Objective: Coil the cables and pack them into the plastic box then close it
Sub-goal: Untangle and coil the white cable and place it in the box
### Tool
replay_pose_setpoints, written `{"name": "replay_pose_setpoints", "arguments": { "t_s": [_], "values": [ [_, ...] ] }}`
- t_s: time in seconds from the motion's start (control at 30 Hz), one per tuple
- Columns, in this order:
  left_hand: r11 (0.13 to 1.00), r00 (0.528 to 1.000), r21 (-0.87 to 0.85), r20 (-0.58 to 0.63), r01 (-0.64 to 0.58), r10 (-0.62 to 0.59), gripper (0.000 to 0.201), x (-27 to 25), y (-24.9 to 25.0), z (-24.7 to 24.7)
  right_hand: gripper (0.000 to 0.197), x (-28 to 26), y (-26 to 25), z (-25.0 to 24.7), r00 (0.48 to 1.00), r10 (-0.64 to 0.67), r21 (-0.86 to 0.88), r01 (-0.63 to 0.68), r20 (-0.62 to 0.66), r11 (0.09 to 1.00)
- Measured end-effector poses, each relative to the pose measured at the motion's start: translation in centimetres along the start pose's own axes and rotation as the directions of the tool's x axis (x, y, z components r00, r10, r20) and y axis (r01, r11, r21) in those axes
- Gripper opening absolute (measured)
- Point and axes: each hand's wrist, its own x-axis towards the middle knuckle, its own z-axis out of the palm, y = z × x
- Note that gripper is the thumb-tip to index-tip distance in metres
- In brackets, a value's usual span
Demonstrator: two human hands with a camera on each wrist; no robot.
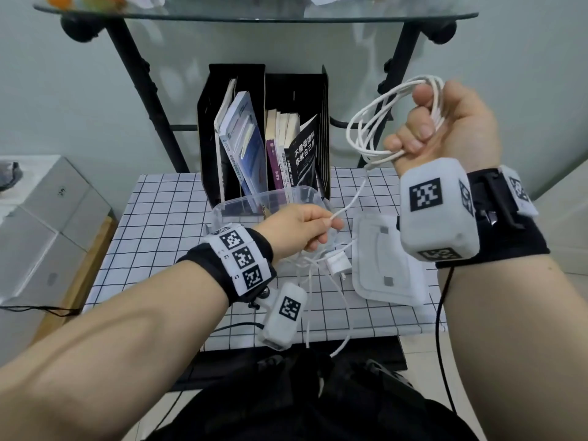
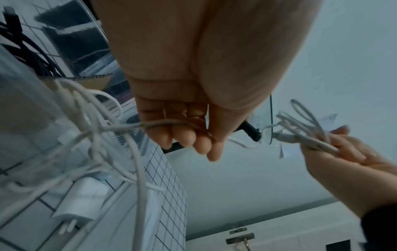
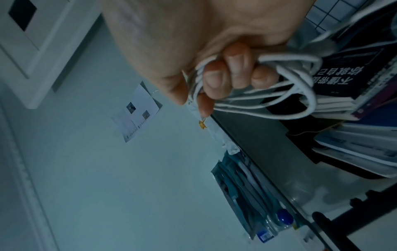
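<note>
My right hand [image 1: 423, 128] is raised at the upper right and grips several loops of a white cable [image 1: 375, 122]; the right wrist view shows the fingers [image 3: 217, 78] curled round the coil [image 3: 285, 95]. A free strand runs down from it to my left hand [image 1: 305, 230], which pinches the cable just in front of the clear plastic box [image 1: 241, 202]. In the left wrist view the strand [image 2: 163, 123] passes under the curled fingers [image 2: 182, 137]. More white cable and a white charger plug [image 1: 337, 262] lie tangled on the checked cloth. The box lid [image 1: 385, 262] lies flat to the right.
A black file holder [image 1: 264, 128] with books stands behind the box. The small table has a white checked cloth [image 1: 152, 224]. A glass shelf on black legs [image 1: 254, 11] spans overhead. White boxes [image 1: 41, 224] sit to the left. A black cord [image 1: 440, 313] hangs from my right wrist.
</note>
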Motion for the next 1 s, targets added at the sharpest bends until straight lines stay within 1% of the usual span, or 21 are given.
{"name": "replay_pose_setpoints", "arguments": {
  "t_s": [0.03,0.1,0.17,0.27,0.33,0.43,0.57,0.63,0.7,0.77,0.83,0.87,0.93,0.97,1.0],
  "values": [
    [1.000,1.000,0.007,-0.013,-0.011,0.011,0.022,-0.1,0.2,0.0,0.027,0.0,0.1,0.0,1.000,-0.002,-0.002,0.002,-0.005,1.000],
    [0.997,0.996,0.034,-0.042,-0.073,0.074,0.022,-0.3,0.8,0.0,0.023,0.3,0.6,-0.4,1.000,0.001,-0.048,-0.002,-0.026,0.999],
    [0.989,0.988,0.061,-0.067,-0.135,0.139,0.022,-0.4,1.3,-0.2,0.020,0.7,1.4,-1.0,0.999,0.009,-0.132,-0.014,-0.035,0.991],
    [0.985,0.978,0.030,-0.118,-0.169,0.171,0.017,-0.5,2.0,-0.4,0.014,1.1,2.6,-2.0,0.999,0.012,-0.290,-0.024,-0.044,0.957],
    [0.980,0.970,0.036,-0.145,-0.194,0.197,0.013,-0.5,2.5,-0.5,0.016,1.0,3.3,-2.5,0.998,0.038,-0.426,-0.054,-0.045,0.903],
    [0.969,0.956,0.027,-0.160,-0.246,0.247,0.010,-0.5,3.4,-0.4,0.020,0.4,4.4,-2.7,0.988,0.147,-0.590,-0.143,-0.041,0.795],
    [0.956,0.938,0.003,-0.193,-0.294,0.289,0.005,-0.5,4.2,-0.3,0.021,-0.3,5.7,-2.2,0.973,0.232,-0.748,-0.159,-0.006,0.645],
    [0.948,0.931,-0.017,-0.195,-0.318,0.309,0.004,-0.5,4.4,-0.5,0.023,-0.6,6.0,-2.0,0.961,0.275,-0.779,-0.176,-0.004,0.602],
    [0.947,0.925,-0.007,-0.214,-0.322,0.313,0.005,-0.3,4.4,-0.8,0.026,-0.8,6.0,-1.9,0.943,0.332,-0.752,-0.228,-0.013,0.618],
    [0.954,0.919,0.025,-0.261,-0.300,0.296,0.013,-0.1,4.2,-1.0,0.034,-1.1,5.8,-1.7,0.916,0.400,-0.710,-0.295,-0.021,0.639],
    [0.956,0.919,0.035,-0.266,-0.292,0.291,0.017,-0.1,4.1,-1.1,0.039,-1.3,5.4,-1.5,0.894,0.447,-0.737,-0.300,0.003,0.605],
    [0.958,0.923,0.028,-0.262,-0.286,0.283,0.017,-0.1,4.1,-1.2,0.037,-1.4,5.2,-1.5,0.885,0.465,-0.759,-0.284,0.028,0.586],
    [0.962,0.935,-0.042,-0.250,-0.268,0.250,0.015,-0.1,3.9,-1.5,0.023,-1.7,4.7,-1.5,0.874,0.480,-0.792,-0.244,0.070,0.560],
    [0.962,0.944,-0.098,-0.239,-0.256,0.227,0.012,-0.1,3.8,-1.7,0.015,-1.8,4.5,-1.5,0.877,0.474,-0.802,-0.227,0.078,0.553],
    [0.960,0.954,-0.147,-0.224,-0.237,0.202,0.009,0.0,3.6,-1.9,0.012,-2.1,4.3,-1.3,0.882,0.464,-0.803,-0.222,0.076,0.553]
  ]
}}
